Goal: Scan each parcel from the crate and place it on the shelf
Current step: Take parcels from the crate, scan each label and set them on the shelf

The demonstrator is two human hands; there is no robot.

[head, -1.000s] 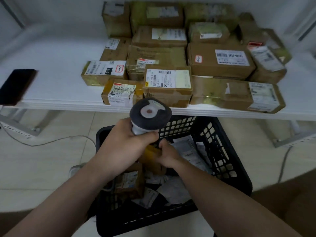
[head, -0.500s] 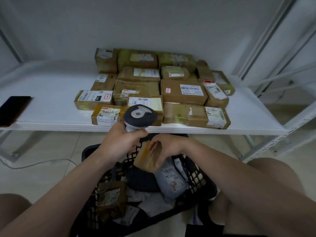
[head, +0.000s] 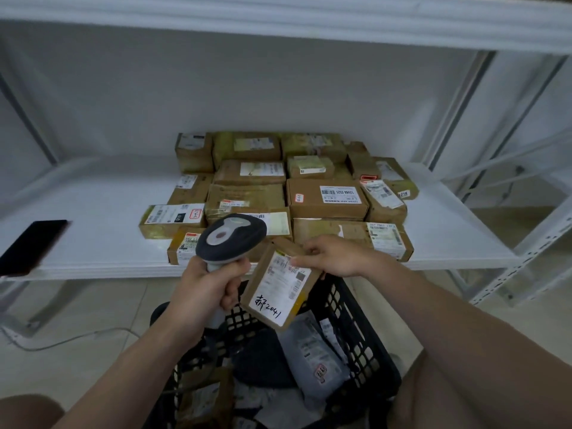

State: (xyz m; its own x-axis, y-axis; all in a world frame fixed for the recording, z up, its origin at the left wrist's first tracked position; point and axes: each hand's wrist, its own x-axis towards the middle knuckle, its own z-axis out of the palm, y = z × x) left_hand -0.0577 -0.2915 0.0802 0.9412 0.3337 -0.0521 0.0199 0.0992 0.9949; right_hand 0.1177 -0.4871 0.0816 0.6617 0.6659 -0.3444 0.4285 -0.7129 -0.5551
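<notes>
The left hand (head: 210,292) is wrapped tight round the grip of a scanner (head: 230,239), whose dark head rises above the knuckles. Just to its right, the right hand (head: 334,257) pinches a small cardboard parcel (head: 278,289) by its upper corner, thumb on the label and fingers behind. The parcel hangs tilted below that hand, over the near rim of the black crate (head: 356,320), with its label turned toward the person.

The scan looks not yet made, and several things could spoil it. The scanner's nose seems to point past the parcel's top edge toward the boxes (head: 325,198) stacked on the shelf (head: 93,230) beyond both hands. A trigger pull from here might read one of their labels instead. The thumb lies on the upper part of the label, right by the printed bars, so it may block the read. A grip on one corner is thin. If the parcel swings or slips, it drops back among the grey bags (head: 312,354) under the hands and has to be dug out again.

Beyond the right hand the shelf's front edge is already crowded, so a careless placing could nudge a box off. Far left of the left hand a dark phone (head: 31,246) lies near the shelf's lip, exposed to a sweeping arm.
</notes>
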